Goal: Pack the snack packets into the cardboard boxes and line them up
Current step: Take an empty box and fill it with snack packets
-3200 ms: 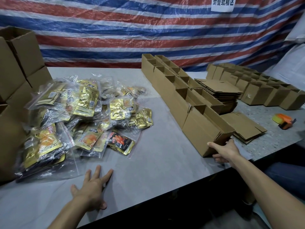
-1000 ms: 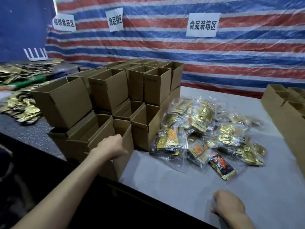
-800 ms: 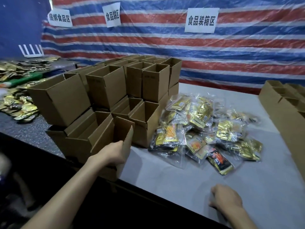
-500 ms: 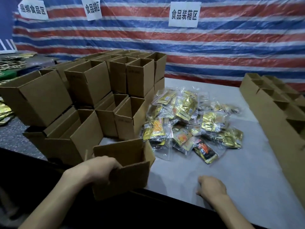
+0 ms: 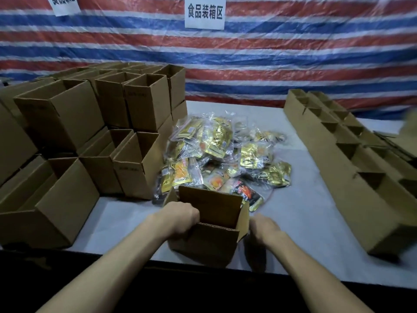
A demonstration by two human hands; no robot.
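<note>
Striped red, white and blue tarp (image 5: 293, 53) hangs behind a grey bench (image 5: 304, 211), with a white sign (image 5: 205, 12) of printed characters pinned high on it. At the near edge of the bench, in the middle, stands one open cardboard box (image 5: 209, 242), its mouth facing up and its flaps raised. The left hand (image 5: 180, 220) grips the box at its near left corner, fingers (image 5: 194, 219) curled together over the rim and down inside. The right hand (image 5: 264, 227) sits against the box's right wall and seems to touch it; its fingers are tucked out of sight, so I cannot tell whether they are spread or pinching. Just behind the box lies a loose heap of snack packets (image 5: 225, 154), gold and orange pouches in clear bags, the nearest ones touching its far wall. On the left, a stack of empty boxes (image 5: 67, 123) stands two tiers high. On the right, a row of boxes (image 5: 352, 168) runs away toward the tarp.
</note>
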